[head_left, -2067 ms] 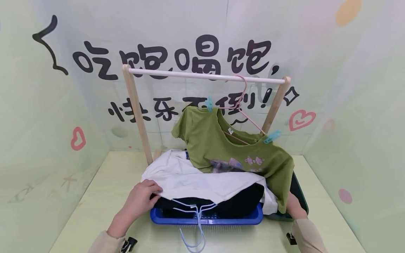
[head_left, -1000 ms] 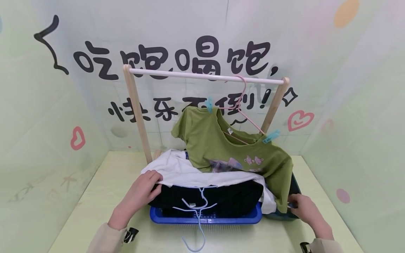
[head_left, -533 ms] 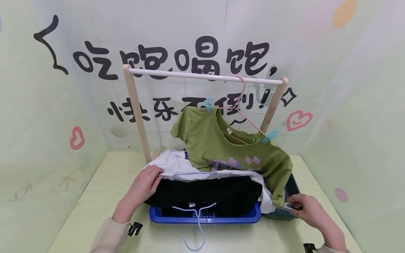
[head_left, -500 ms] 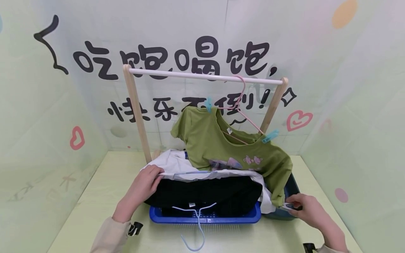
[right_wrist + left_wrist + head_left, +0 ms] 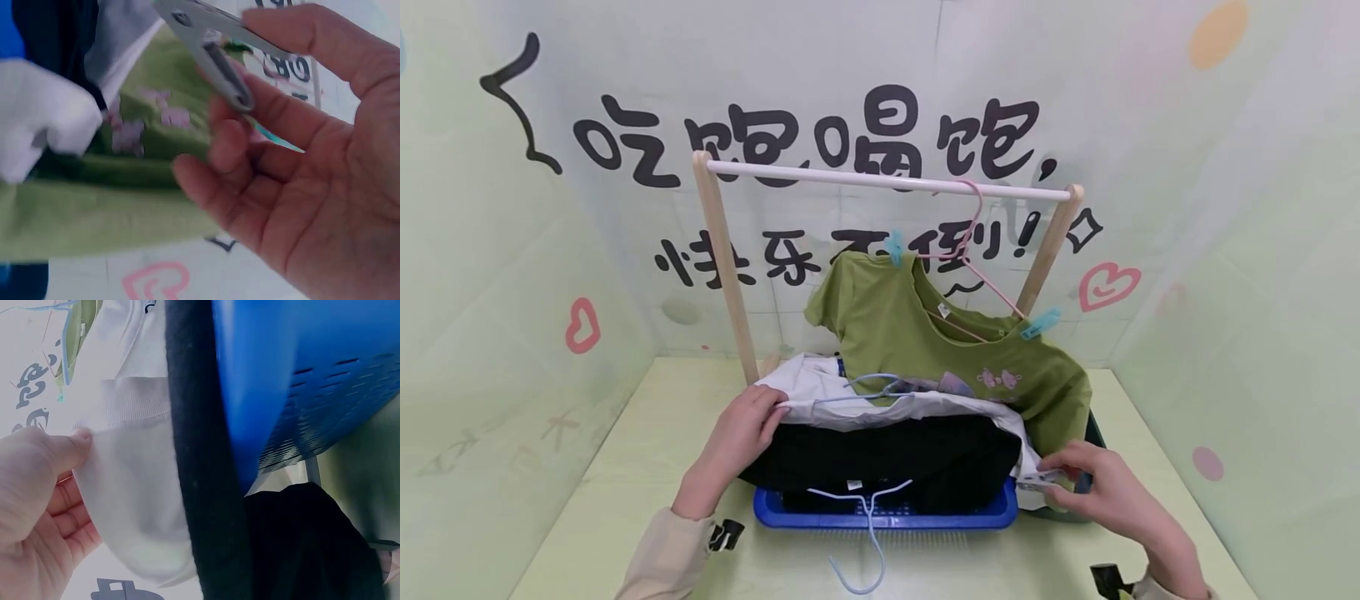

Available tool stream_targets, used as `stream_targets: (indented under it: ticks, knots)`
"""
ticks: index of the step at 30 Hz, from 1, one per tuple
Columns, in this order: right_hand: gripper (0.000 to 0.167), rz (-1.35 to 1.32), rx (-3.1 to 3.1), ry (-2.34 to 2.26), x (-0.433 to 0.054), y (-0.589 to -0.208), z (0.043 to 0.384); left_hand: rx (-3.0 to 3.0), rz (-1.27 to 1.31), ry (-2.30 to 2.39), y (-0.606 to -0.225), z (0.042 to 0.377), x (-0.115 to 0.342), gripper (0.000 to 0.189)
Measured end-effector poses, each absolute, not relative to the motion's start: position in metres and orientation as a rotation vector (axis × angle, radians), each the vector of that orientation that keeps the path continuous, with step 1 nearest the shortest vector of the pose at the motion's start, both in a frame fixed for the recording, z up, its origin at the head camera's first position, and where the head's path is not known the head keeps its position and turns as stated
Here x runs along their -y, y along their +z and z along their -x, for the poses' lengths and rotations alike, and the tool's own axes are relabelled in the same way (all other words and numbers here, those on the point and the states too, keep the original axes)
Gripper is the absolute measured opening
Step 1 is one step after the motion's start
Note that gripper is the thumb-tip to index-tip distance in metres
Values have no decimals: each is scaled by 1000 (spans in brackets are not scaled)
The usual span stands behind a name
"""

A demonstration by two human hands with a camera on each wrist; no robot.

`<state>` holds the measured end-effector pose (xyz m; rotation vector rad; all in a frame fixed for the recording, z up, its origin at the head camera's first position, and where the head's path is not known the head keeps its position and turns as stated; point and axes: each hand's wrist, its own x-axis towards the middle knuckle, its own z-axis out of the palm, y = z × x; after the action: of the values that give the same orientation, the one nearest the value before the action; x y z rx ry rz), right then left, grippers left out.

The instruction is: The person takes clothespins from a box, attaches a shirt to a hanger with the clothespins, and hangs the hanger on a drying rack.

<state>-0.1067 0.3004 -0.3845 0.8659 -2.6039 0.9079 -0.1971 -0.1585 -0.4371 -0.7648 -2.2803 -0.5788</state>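
My left hand [image 5: 737,437] pinches the left edge of a white garment [image 5: 134,487] with a ribbed band. A light-blue hanger [image 5: 883,393] lies with its hook toward the rack, across the white garment's top edge. In my right hand [image 5: 1105,487] is a grey-white clothespin [image 5: 1037,481], its handles between thumb and fingers, at the white garment's right end. Below the white garment lies a black garment [image 5: 887,454] over a blue basket [image 5: 887,522]. A second light-blue hanger [image 5: 874,533] sticks out of the black garment, its hook toward me.
A rack with a white rod [image 5: 850,177] stands behind. From it hangs a green T-shirt [image 5: 880,325] on a pink hanger [image 5: 979,208], with turquoise clothespins [image 5: 1041,323] at its shoulders. A dark green bin [image 5: 1093,429] stands at right, partly hidden.
The right hand has come out of the green bin with a clothespin and moved left to the white garment. The upper hanger's hook has swung from toward me to toward the rack.
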Motion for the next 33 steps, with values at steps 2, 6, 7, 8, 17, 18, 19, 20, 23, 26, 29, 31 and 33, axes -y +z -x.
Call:
stream_targets:
  ticks: [2, 6, 7, 8, 17, 18, 19, 20, 23, 26, 29, 31, 33]
  knots:
    - [27, -887, 2528, 960, -288, -384, 111, 2271, 760, -591, -437, 197, 159, 18]
    - [34, -910, 2422, 1019, -261, -385, 122, 2253, 765, -603, -437, 197, 159, 18]
    - [36, -919, 2394, 1027, -253, -385, 124, 2250, 766, -606, -437, 197, 159, 18]
    - [39, -931, 2368, 1031, -245, -384, 127, 2247, 766, -611, -437, 197, 159, 18]
    - [36, -1009, 2209, 1162, -172, -372, 135, 2231, 765, -625, -438, 198, 160, 18]
    - [37, -1020, 2204, 1178, -168, -376, 137, 2234, 764, -623, -438, 198, 159, 19]
    - [39, -1030, 2199, 1188, -163, -381, 140, 2237, 762, -623, -438, 198, 159, 18]
    - [40, -1039, 2195, 1210, -159, -385, 142, 2239, 761, -622, -438, 197, 159, 18]
    - [44, -1049, 2177, 1279, -148, -396, 146, 2245, 758, -622, -438, 197, 160, 18]
    - [48, -1029, 2144, 1322, -134, -399, 146, 2247, 760, -623, -438, 197, 160, 18]
    - [46, -996, 2097, 1329, -119, -398, 143, 2252, 760, -623, -438, 196, 160, 18]
    - [44, -986, 2054, 1337, -110, -397, 143, 2253, 760, -626, -438, 196, 160, 17]
    - [40, -985, 2003, 1334, -102, -400, 144, 2254, 759, -628, -438, 195, 160, 17]
